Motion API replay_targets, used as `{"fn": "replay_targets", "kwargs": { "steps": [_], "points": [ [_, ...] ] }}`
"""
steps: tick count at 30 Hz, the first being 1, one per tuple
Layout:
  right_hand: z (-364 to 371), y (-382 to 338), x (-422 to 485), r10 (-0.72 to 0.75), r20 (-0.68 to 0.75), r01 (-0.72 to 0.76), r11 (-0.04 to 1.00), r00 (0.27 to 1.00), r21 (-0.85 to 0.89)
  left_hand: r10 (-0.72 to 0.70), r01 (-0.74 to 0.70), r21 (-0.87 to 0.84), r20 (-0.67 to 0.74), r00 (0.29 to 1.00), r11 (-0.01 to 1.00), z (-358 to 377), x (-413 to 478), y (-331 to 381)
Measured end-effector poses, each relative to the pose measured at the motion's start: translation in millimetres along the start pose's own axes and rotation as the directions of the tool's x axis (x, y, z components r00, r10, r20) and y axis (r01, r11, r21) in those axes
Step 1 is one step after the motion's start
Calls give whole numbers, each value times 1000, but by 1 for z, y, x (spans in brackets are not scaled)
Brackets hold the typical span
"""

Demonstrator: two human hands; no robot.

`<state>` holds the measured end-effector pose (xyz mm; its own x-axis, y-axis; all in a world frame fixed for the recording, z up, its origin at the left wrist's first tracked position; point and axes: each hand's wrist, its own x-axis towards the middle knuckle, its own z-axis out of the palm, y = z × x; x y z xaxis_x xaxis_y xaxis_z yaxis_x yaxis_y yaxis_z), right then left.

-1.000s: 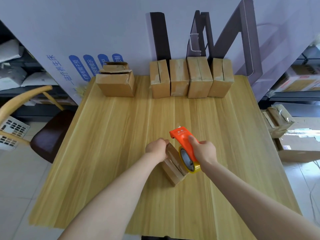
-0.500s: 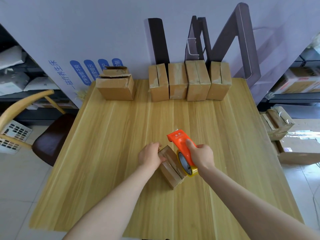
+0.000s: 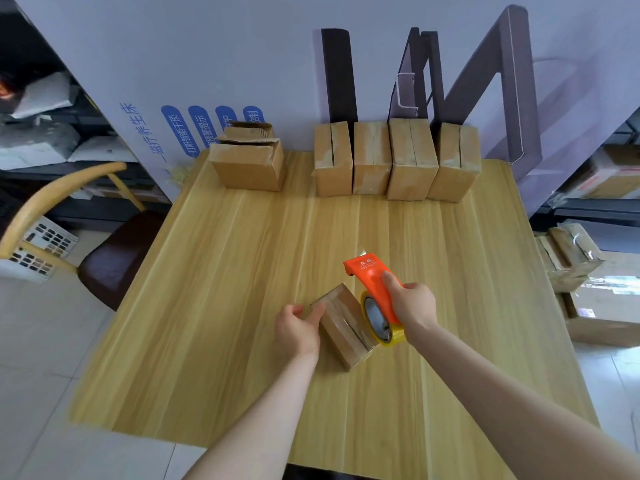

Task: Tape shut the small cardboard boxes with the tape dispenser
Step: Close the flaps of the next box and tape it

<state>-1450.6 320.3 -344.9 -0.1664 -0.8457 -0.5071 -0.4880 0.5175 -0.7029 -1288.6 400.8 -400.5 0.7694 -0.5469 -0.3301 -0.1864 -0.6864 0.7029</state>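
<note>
Near the middle of the light wooden desk (image 3: 225, 306), somewhat toward its near edge, a small brown cardboard box (image 3: 341, 322) is seen lying on the matte, striped grain. Its shape is a short oblong with sharp corners, and a glossy strip is seen along the seam of its upper face. Its long axis is set on a diagonal, from far-left to near-right.

The box's left face is touched by the loosely extended fingers of the left hand (image 3: 298, 329), with the thumb held apart; nothing is clasped. An orange plastic tape dispenser (image 3: 372, 278) is gripped by the right hand (image 3: 412, 306), the fingers being curled round its smooth handle and one digit laid along its top. The dispenser's nose is pointed toward the far edge. Its roll of yellow tape (image 3: 384, 323) is held just beside the near-right end of the box; whether contact is made cannot be told.

Along the far edge, right of centre, four closed cardboard boxes (image 3: 394, 161) are stood side by side in a row, touching one another, with worn tape on their fronts. At the far-left corner an open-flapped cardboard box (image 3: 247, 164) is placed, apart from the row.

Bare wood is left between that far row and the hands, and wide strips are left toward the left and right edges. Off the left edge a wooden chair with a dark seat (image 3: 114, 258) is seen.
</note>
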Motion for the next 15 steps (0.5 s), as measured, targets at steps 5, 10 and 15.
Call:
{"fn": "replay_targets", "kwargs": {
  "steps": [5, 10, 15],
  "points": [
    [1, -2, 1, -7, 6, 7, 1000, 1000, -17, 244, -250, 37, 127, 962, 968, 6, 6, 1],
    [4, -3, 1, -1, -5, 1, 999, 1000, -37, 279, -318, 92, 294, 914, 944, 0, 25, 1],
    [7, -12, -2, -23, -30, 20, 994, 999, -108, 300, -356, 143, 309, 903, 924, -3, 21, -6]
  ]
}}
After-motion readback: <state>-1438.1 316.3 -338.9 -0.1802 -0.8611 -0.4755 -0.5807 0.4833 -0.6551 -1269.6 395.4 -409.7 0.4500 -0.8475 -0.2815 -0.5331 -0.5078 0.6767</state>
